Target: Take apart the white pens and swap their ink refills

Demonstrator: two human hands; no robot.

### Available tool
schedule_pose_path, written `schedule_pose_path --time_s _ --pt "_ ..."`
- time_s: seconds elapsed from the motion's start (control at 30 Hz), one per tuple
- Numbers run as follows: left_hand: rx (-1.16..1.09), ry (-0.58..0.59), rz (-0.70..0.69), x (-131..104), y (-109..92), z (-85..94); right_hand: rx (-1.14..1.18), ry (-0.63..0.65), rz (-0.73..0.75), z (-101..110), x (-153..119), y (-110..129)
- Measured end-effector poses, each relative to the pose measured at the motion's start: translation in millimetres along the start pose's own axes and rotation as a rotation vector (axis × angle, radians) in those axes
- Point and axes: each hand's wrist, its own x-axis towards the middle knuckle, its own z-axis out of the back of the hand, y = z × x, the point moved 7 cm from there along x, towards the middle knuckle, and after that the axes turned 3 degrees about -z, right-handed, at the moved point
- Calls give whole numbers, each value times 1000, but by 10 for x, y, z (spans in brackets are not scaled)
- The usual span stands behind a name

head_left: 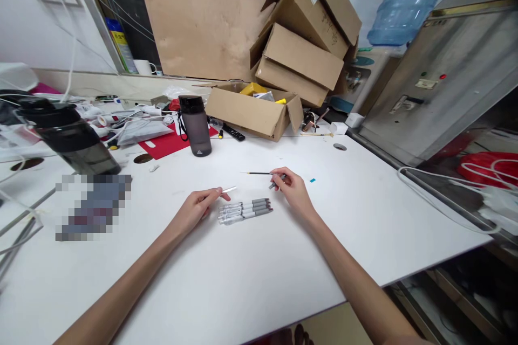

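Between the thumb and fingers of my left hand [199,205] is a clear-white pen barrel [229,190], its end pointing right. My right hand [292,186] pinches a thin dark ink refill [259,173] whose tip points left, and a short grey pen part [272,185] also shows at those fingers. Just below and between both hands, several white-and-grey pens [245,211] lie side by side on the white table [243,264]. My fingers partly cover the held pieces.
A small blue scrap [312,180] lies right of my right hand. Farther back stand a dark water bottle [195,126], an open cardboard box [246,110] and a remote [233,132]. Another bottle [73,137] and a blurred-out object [97,207] are at left. A metal cabinet [441,81] borders the right.
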Motion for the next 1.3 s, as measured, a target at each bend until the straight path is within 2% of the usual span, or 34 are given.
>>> schedule_pose_path --time_s 0.7,0.9,1.13,1.3 --pt "-16 22 -22 -4 -19 -18 -14 -4 17 24 -1 9" --pt "-5 17 -33 2 -9 -8 23 -11 4 31 -4 22" --pt "3 54 -118 37 -12 -28 91 -20 -16 51 32 -10" --pt "-1 54 -99 27 -24 -26 128 -53 -44 86 44 -14"
